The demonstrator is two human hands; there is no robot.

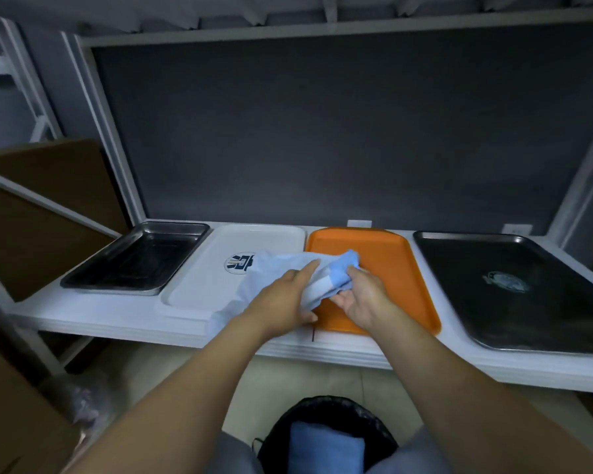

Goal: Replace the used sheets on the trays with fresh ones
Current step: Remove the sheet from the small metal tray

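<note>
Head view: a soft, crumpled blue sheet point(274, 268) spans the white plastic tray point(199, 282) and the orange plastic tray point(391, 254). The right hand point(360, 295) grips its bunched end, fingers curled. The left hand point(285, 299) presses it with straight fingers. Both trays sit on a smooth white shelf point(100, 316) before a matte grey back panel point(339, 131).

Both bare forearms reach fwd, hands nearly meeting at centre. L hand point(285, 299) lies palm-down, index straight, on the blue sheet point(278, 268); R hand point(360, 295), palm up, fingers curled, grips its bunched end.
</note>
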